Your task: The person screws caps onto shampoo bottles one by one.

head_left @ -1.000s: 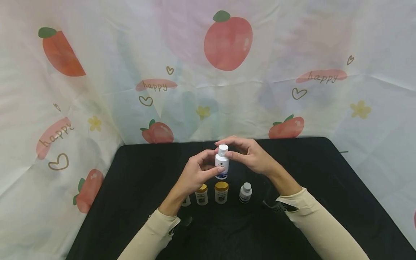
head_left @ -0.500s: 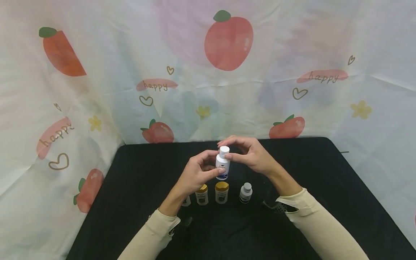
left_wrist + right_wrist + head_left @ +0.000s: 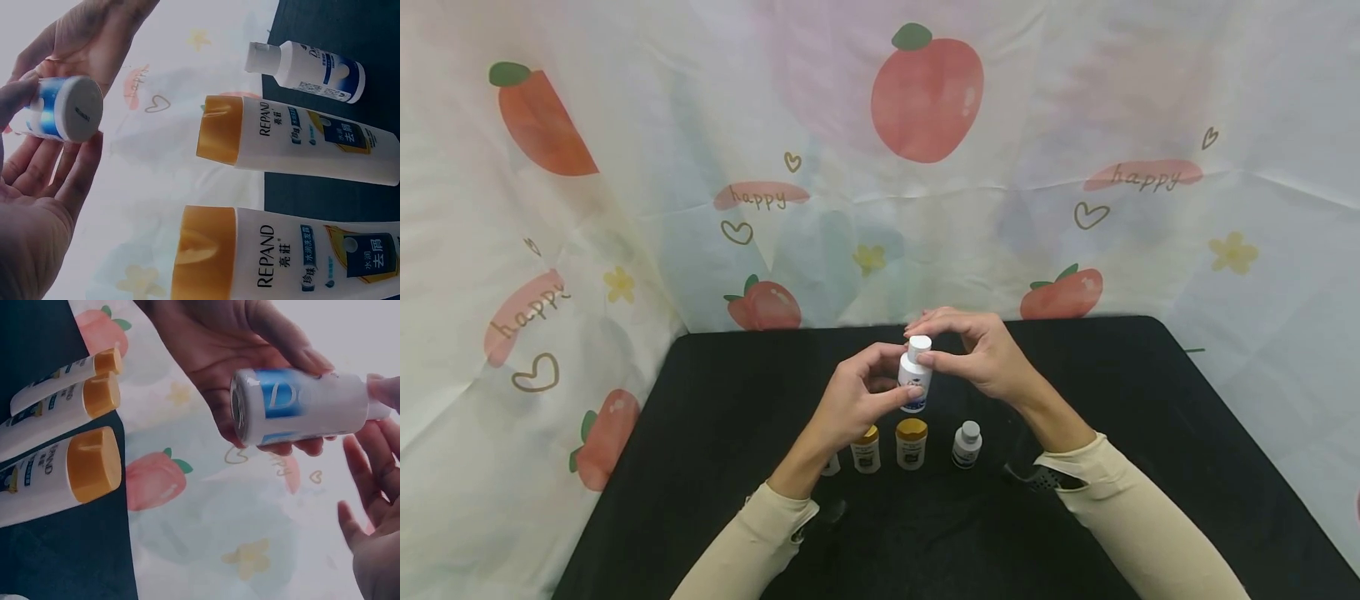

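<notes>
My left hand (image 3: 853, 396) grips the body of a small white bottle (image 3: 913, 375) with a blue label, thumb in front and fingers behind. It is held up above the table, leaning slightly to the right. At its top, my right hand (image 3: 988, 357) pinches the white cap (image 3: 919, 343) between thumb and fingers. From the left wrist, the base of this bottle (image 3: 81, 109) faces the camera. The right wrist view has the bottle (image 3: 312, 403) lengthwise, its base to the left and its cap end among the right fingers (image 3: 375, 440).
Shampoo bottles with golden caps stand in a row on the black table (image 3: 917, 533): one (image 3: 912, 446) in the middle, another (image 3: 866, 452) beside it, a third (image 3: 831, 465) partly behind the left wrist. A white-capped bottle (image 3: 967, 446) stands at the right. A printed curtain (image 3: 820, 100) hangs behind.
The held bottle has shifted slightly to the right and leans a little more. The right fingers have moved slightly right with the cap. The standing bottles are unmoved.
</notes>
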Action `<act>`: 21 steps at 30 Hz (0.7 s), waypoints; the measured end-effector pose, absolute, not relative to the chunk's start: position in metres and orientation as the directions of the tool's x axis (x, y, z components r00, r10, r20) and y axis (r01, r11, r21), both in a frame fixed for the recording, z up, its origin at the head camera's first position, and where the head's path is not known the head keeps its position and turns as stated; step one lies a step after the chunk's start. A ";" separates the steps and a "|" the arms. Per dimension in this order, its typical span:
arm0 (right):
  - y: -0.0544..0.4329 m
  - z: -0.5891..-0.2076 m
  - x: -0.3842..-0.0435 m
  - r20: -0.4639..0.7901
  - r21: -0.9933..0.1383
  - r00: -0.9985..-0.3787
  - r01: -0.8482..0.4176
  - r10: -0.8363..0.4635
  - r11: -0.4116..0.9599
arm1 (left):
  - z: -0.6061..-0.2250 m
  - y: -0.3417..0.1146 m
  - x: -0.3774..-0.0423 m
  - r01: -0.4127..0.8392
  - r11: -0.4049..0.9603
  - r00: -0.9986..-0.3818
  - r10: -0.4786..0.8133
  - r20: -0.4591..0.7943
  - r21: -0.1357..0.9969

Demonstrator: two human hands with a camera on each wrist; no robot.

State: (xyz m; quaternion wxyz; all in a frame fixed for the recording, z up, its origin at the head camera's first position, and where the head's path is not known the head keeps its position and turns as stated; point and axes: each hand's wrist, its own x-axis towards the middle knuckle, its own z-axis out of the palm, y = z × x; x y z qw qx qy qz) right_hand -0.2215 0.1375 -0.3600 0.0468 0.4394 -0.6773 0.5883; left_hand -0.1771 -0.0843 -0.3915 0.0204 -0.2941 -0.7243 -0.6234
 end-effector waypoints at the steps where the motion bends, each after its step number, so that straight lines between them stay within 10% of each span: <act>1: 0.137 -0.360 -0.221 0.569 -0.765 -0.616 -0.639 -0.545 -0.077 | -0.392 -0.084 -0.177 0.445 0.047 -0.828 0.402 0.391 0.894; 21: 0.139 -0.358 -0.220 0.530 -0.797 -0.615 -0.596 -0.584 -0.096 | -0.392 -0.084 -0.176 0.448 0.016 -0.818 0.411 0.403 0.894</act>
